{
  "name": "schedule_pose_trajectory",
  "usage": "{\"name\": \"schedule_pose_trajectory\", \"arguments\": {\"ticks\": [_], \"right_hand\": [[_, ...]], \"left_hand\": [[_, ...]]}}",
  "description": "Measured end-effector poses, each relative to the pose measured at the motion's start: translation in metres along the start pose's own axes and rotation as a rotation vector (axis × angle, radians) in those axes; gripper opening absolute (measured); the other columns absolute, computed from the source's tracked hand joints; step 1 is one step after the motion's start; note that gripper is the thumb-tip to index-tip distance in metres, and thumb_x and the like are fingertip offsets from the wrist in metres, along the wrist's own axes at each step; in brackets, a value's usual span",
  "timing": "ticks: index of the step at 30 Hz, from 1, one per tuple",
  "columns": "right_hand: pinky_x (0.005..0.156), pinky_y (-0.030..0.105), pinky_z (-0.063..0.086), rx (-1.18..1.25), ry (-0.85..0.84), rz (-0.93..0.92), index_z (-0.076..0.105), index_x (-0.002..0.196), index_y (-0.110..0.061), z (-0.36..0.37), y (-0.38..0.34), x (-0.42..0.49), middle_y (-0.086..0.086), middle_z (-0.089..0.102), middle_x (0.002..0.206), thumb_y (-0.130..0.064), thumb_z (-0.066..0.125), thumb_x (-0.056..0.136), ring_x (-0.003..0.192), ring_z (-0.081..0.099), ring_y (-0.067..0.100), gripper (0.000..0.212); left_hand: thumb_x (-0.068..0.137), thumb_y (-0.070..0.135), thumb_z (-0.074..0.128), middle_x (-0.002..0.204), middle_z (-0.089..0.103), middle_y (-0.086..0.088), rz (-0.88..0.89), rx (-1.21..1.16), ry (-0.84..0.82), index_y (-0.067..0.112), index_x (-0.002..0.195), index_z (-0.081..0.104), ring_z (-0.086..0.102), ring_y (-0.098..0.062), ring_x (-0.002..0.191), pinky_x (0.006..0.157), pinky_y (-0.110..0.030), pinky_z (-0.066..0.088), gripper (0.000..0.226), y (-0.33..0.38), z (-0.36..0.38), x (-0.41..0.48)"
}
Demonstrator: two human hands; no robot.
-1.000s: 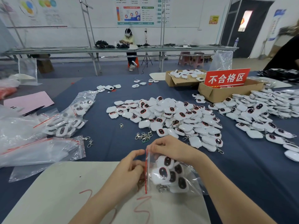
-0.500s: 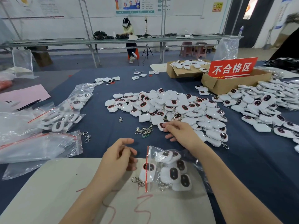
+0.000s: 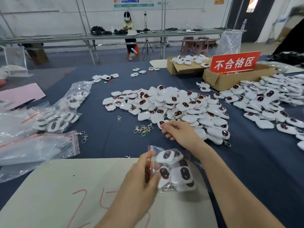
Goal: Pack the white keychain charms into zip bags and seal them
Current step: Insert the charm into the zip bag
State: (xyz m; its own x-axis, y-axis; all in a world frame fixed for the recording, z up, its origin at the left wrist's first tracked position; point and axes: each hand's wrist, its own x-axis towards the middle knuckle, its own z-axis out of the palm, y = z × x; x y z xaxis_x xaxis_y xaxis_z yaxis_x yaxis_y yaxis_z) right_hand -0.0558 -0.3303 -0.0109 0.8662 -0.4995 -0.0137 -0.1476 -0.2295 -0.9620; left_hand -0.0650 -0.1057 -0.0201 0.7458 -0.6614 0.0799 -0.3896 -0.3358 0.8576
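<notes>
The job is in its filling stage, as far as I can judge: the zip bag (image 3: pixel 178 171) lies on the beige sheet (image 3: pixel 74 181) at the near edge of the worktop (image 3: pixel 107 142) with several charms already inside and its red-striped mouth turned to the left, not yet sealed. The left hand (image 3: pixel 144 173) grasps that mouth, thumb and fingers pinching the strip as if to hold it apart. The right hand (image 3: pixel 179 131) is out at the near rim of the pile of white keychain charms (image 3: pixel 172 104), its fingers curled round a single charm (image 3: pixel 162 123) at the edge, just beside a tangle of loose clasps (image 3: pixel 144 129). Next, I reckon, that charm has to be lifted free without its metal clasp dragging neighbours along, carried back over the sheet and slid in through the opening, which the left hand needs to keep wide enough. Whether the bag then has its full count I cannot tell from here; if so, the strip wants pressing shut along its whole length, and the bag can join the filled bags (image 3: pixel 56 122) off to the left.
</notes>
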Motion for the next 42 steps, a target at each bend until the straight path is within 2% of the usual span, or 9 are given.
{"name": "schedule_pose_trajectory", "arguments": {"ticks": [5,9,14,23,26,31,34,37,42], "right_hand": [[0.063,0.011,0.048,-0.035,-0.017,0.006,0.069,0.093,-0.032,0.001,-0.004,-0.002,-0.011,0.072,0.086,-0.020,0.054,0.101,0.071,0.062,-0.001,0.021],[0.065,0.012,0.048,-0.058,-0.034,0.017,0.069,0.093,-0.033,0.000,-0.007,-0.002,-0.011,0.073,0.085,-0.022,0.054,0.101,0.069,0.062,-0.004,0.020],[0.061,0.011,0.048,-0.052,-0.033,0.026,0.068,0.096,-0.030,-0.001,-0.009,0.001,-0.011,0.072,0.086,-0.022,0.054,0.101,0.067,0.062,-0.003,0.017],[0.061,0.019,0.057,0.227,0.061,0.110,0.065,0.113,-0.014,-0.008,-0.002,0.007,0.002,0.076,0.082,-0.016,0.050,0.103,0.062,0.069,0.010,0.018],[0.055,0.021,0.057,0.324,0.084,0.139,0.059,0.116,-0.014,-0.012,0.000,0.008,0.005,0.076,0.074,-0.015,0.047,0.104,0.057,0.068,0.013,0.017],[0.047,0.021,0.053,0.348,0.073,0.167,0.056,0.124,-0.013,-0.016,0.002,0.012,0.009,0.074,0.066,-0.016,0.046,0.105,0.048,0.063,0.013,0.022],[0.045,0.022,0.051,0.333,0.045,0.171,0.055,0.127,-0.013,-0.018,0.003,0.012,0.009,0.073,0.065,-0.014,0.045,0.105,0.046,0.061,0.014,0.024],[0.044,0.022,0.050,0.283,0.022,0.152,0.058,0.127,-0.011,-0.018,0.004,0.012,0.008,0.072,0.064,-0.015,0.047,0.104,0.045,0.059,0.013,0.025],[0.042,0.023,0.045,0.134,-0.091,0.062,0.061,0.127,-0.027,-0.017,0.000,0.010,0.006,0.072,0.066,-0.031,0.058,0.101,0.044,0.055,0.014,0.027]], "left_hand": [[0.101,0.011,0.059,0.091,0.072,-0.005,-0.007,-0.190,-0.042,0.060,0.116,0.055,0.051,-0.012,0.060,0.058,-0.026,0.047,0.052,-0.001,-0.004,0.000],[0.103,0.011,0.055,0.107,0.074,0.008,0.033,-0.239,-0.055,0.050,0.124,0.057,0.064,-0.030,0.075,0.064,-0.040,0.054,0.044,-0.009,-0.010,0.000],[0.106,0.010,0.048,0.097,0.076,0.000,-0.033,-0.392,0.130,0.044,0.102,0.068,0.071,-0.017,0.077,0.066,-0.027,0.056,0.041,-0.018,-0.024,0.011],[0.103,0.017,0.054,0.092,0.072,0.016,-0.028,-0.062,0.142,0.033,0.110,0.064,0.067,-0.003,0.084,0.078,-0.025,0.051,0.020,-0.024,-0.035,0.074],[0.103,0.027,0.053,0.110,0.064,0.016,0.027,0.170,0.074,0.034,0.125,0.058,0.061,0.001,0.091,0.081,-0.021,0.044,0.023,-0.017,-0.027,0.107],[0.102,0.051,0.049,0.132,0.052,-0.002,0.038,0.416,-0.020,0.024,0.145,0.048,0.057,-0.021,0.117,0.100,-0.039,0.048,0.051,0.004,0.000,0.153],[0.101,0.046,0.054,0.133,0.049,-0.007,0.055,0.556,-0.084,0.023,0.141,0.049,0.051,-0.027,0.124,0.100,-0.043,0.047,0.047,0.007,0.011,0.167],[0.098,0.033,0.064,0.121,0.054,-0.001,0.100,0.443,-0.061,0.022,0.130,0.052,0.053,-0.020,0.110,0.091,-0.035,0.045,0.036,0.001,0.011,0.164],[0.093,0.022,0.071,0.101,0.066,0.022,0.121,-0.069,-0.003,0.038,0.113,0.059,0.062,-0.002,0.092,0.077,-0.008,0.045,0.028,-0.012,-0.008,0.148]]}}
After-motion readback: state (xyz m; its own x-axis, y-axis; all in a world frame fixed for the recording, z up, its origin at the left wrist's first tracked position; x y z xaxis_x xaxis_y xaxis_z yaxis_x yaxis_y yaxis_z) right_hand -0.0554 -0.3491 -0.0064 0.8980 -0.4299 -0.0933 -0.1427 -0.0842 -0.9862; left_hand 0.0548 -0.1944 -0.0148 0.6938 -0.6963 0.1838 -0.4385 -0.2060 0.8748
